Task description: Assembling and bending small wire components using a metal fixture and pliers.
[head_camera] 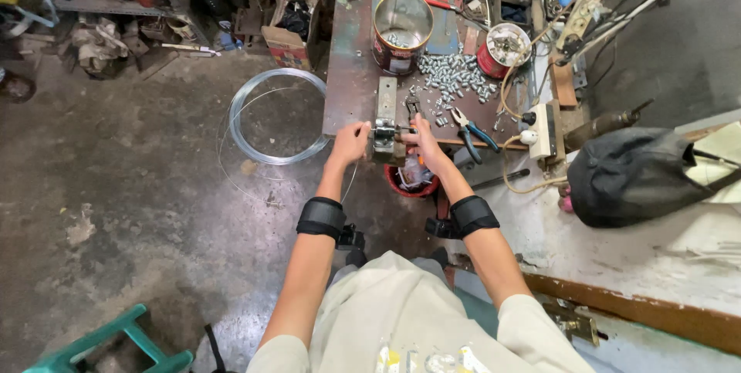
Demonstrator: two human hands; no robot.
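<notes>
Hands work at a small grey metal vise [384, 135] on the front edge of the brown workbench [349, 72]. Left hand [351, 144] grips its side; right hand [421, 138] pinches a thin wire at it. I judge the wire is being fed; next, it needs steady pull.

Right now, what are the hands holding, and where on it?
Both hands are at the small metal vise on the bench edge: left hand at its left side, right hand at its right. The exact grip is too small to tell.

Workshop: cluttered workbench [351, 72], pliers [471, 130], screws [455, 79]
</notes>
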